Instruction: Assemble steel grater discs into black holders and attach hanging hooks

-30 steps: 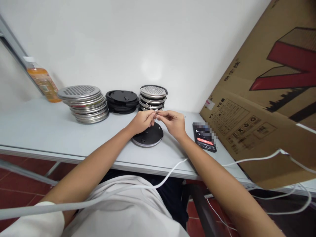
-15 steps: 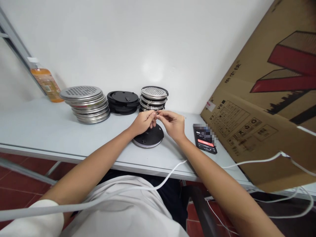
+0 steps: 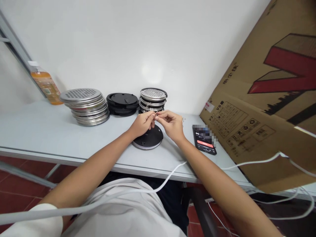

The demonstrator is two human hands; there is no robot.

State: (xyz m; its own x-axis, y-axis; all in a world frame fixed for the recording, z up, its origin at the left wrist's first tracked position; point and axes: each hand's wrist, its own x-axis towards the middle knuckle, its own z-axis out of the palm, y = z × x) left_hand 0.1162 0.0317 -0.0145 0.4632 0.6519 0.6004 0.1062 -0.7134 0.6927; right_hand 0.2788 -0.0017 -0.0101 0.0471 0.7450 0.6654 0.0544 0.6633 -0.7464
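Observation:
My left hand (image 3: pixel 144 122) and my right hand (image 3: pixel 171 123) meet at the fingertips above a round black disc (image 3: pixel 146 140) with a silvery rim, which lies flat on the table. Both hands are closed in a pinch. Between the fingertips is a tiny shiny piece that looks like bent metal wire; the fingers hide most of it. Thin bent wires (image 3: pixel 148 106) stick up just over my left fingers. A few similar small wire hooks (image 3: pixel 183 121) lie on the table past my right hand.
Behind stand a stack of perforated silver discs (image 3: pixel 90 110), a stack of black discs (image 3: pixel 123 103) and a mixed stack (image 3: pixel 153 94). An orange bottle (image 3: pixel 46 84) is at far left. A phone (image 3: pixel 204 141), a carton (image 3: pixel 247 131) and a white cable (image 3: pixel 170 176) are near my arms.
The view has shifted slightly. Both hands stay pinched together over the black disc, with only a small movement of the right fingers. More wire hooks show beside my right hand.

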